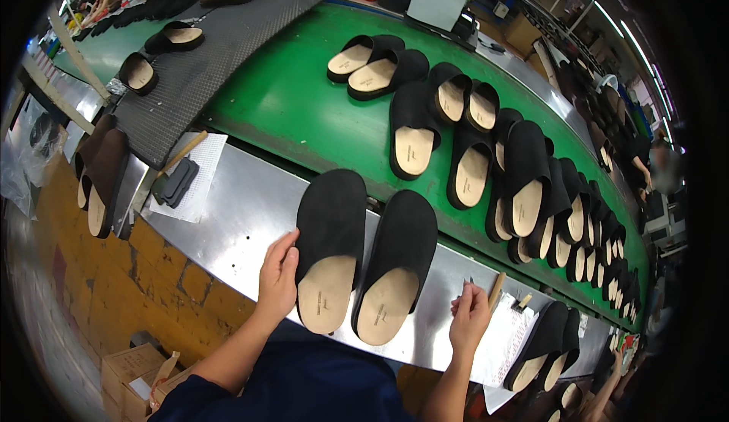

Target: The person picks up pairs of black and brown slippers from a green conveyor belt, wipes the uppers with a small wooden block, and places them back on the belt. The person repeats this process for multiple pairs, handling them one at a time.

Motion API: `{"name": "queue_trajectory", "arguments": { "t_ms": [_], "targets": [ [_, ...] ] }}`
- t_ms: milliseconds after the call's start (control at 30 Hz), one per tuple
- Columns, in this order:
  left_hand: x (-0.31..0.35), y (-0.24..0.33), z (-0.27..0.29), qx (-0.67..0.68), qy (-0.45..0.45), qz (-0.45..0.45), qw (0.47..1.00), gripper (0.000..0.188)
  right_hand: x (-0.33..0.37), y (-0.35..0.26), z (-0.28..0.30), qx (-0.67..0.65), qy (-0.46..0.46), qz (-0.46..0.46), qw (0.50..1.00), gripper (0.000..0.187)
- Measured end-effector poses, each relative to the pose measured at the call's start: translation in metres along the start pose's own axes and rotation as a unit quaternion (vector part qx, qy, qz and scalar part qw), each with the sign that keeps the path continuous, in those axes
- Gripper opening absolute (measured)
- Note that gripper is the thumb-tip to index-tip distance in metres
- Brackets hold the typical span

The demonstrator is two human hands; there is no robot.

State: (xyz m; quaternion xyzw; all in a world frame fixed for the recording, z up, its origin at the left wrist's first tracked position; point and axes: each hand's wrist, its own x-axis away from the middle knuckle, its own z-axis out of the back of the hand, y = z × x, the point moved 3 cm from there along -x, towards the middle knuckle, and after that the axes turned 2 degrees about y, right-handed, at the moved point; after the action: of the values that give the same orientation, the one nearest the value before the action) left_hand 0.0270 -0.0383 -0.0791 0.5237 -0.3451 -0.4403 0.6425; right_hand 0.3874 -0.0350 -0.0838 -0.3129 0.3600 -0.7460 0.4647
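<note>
Two black clogs with beige insoles stand side by side on the metal ledge in front of me, toes pointing away. My left hand [279, 276] rests its fingers against the outer side of the left clog [330, 217], without wrapping round it. The right clog [402, 240] is touched by neither hand. Off to its right, my right hand [469, 317] is closed in a pinch; a thin dark tip sticks up from the fingers, too small to name. A wooden stick [497, 291] lies just beyond that hand.
Many black clogs [414, 137] stand in rows on the green conveyor belt [304, 72]. Another black pair [531, 354] sits right of me beside paper sheets [501, 346]. At left are a dark grey pad [181, 181] on paper and brown clogs [106, 167]. Cardboard boxes [133, 369] stand below.
</note>
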Motion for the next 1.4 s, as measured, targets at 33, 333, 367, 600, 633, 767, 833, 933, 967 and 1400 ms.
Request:
{"name": "queue_trajectory", "arguments": {
  "t_ms": [33, 333, 367, 600, 633, 767, 833, 933, 967, 1400],
  "targets": [
    [0.000, 0.008, 0.007, -0.075, 0.027, -0.030, 0.996, 0.032, 0.003, -0.005, -0.007, -0.042, -0.008, -0.010, 0.999, 0.038],
    [0.033, 0.043, -0.035, -0.280, -0.130, -0.153, 0.939, 0.044, 0.041, -0.053, -0.088, -0.173, -0.113, 0.022, 0.978, 0.035],
    [0.025, 0.041, -0.037, -0.312, -0.114, -0.163, 0.929, 0.038, 0.041, -0.051, -0.089, -0.183, -0.113, 0.019, 0.976, 0.034],
    [-0.026, 0.035, -0.022, -0.309, -0.095, -0.266, 0.908, 0.019, 0.026, 0.007, -0.111, -0.097, -0.029, 0.176, 0.979, 0.027],
    [-0.043, 0.034, -0.013, -0.324, -0.096, -0.308, 0.889, 0.020, 0.026, 0.006, -0.116, -0.094, -0.040, 0.172, 0.980, 0.028],
    [-0.137, 0.047, 0.032, -0.248, 0.056, -0.232, 0.939, 0.022, 0.027, -0.013, -0.110, -0.085, -0.038, 0.160, 0.983, 0.026],
    [-0.199, 0.070, 0.055, -0.265, 0.126, -0.253, 0.922, 0.023, 0.029, -0.003, -0.110, -0.092, -0.035, 0.145, 0.984, 0.025],
    [-0.319, 0.112, 0.101, -0.303, 0.254, -0.316, 0.862, 0.034, 0.031, 0.008, -0.113, -0.126, -0.053, 0.102, 0.985, 0.024],
    [-0.360, 0.126, 0.120, -0.351, 0.244, -0.251, 0.868, 0.039, 0.033, 0.009, -0.111, -0.120, -0.055, 0.096, 0.987, 0.024],
    [-0.369, 0.050, -0.049, -0.426, -0.137, -0.193, 0.873, 0.039, 0.035, -0.002, -0.112, -0.020, -0.010, 0.146, 0.989, 0.023]
  ]
}}
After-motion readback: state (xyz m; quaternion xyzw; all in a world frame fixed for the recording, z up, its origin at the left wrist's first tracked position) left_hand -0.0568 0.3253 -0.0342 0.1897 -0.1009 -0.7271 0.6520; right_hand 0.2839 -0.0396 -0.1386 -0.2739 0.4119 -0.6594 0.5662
